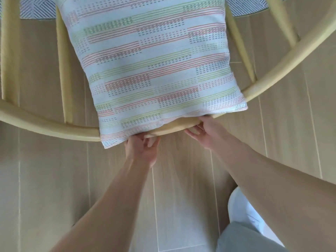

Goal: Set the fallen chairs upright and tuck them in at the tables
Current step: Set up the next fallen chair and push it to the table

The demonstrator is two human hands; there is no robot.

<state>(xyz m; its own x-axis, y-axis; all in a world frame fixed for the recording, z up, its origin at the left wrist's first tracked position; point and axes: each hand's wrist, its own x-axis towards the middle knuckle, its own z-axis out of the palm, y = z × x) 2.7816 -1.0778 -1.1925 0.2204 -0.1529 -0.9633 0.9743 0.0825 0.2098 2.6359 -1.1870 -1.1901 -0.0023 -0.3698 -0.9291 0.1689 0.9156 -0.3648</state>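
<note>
honestly the risk here is the loose cushion [154,70] at 12 o'clock sliding off, since the left hand [142,151] and right hand [205,131], fingers curled round the chair [54,126]'s curved top rail at center, don't pin it.

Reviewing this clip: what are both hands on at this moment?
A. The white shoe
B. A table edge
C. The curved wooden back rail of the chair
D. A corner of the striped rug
C: the left hand and right hand both curl around the chair's curved back rail, just below the cushion.
</note>
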